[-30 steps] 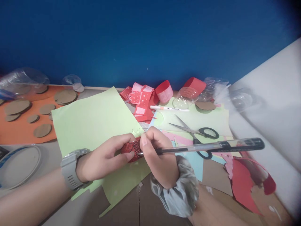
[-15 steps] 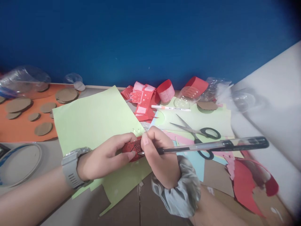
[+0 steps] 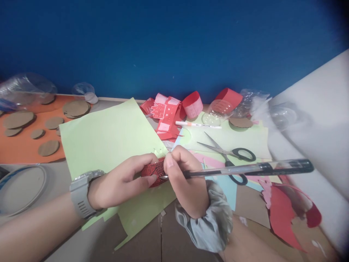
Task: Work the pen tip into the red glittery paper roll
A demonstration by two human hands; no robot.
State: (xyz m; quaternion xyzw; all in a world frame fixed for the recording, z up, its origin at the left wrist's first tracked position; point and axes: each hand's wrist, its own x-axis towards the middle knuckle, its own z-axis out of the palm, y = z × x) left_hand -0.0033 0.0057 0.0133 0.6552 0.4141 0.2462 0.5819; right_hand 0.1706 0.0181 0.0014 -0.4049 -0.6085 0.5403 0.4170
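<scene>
Left hand [image 3: 120,186] and right hand [image 3: 190,194] are together on red patterned band [image 3: 151,169], perhaps tape.
Right hand also holds ballpoint pen [image 3: 245,170].

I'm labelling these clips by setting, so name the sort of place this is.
Probably a craft work area: scissors lie open on paper, cardboard discs sit on an orange sheet, and the right hand holds a pen.

One head-worn camera looks forward and down at the nearby hands [image 3: 154,180].
</scene>
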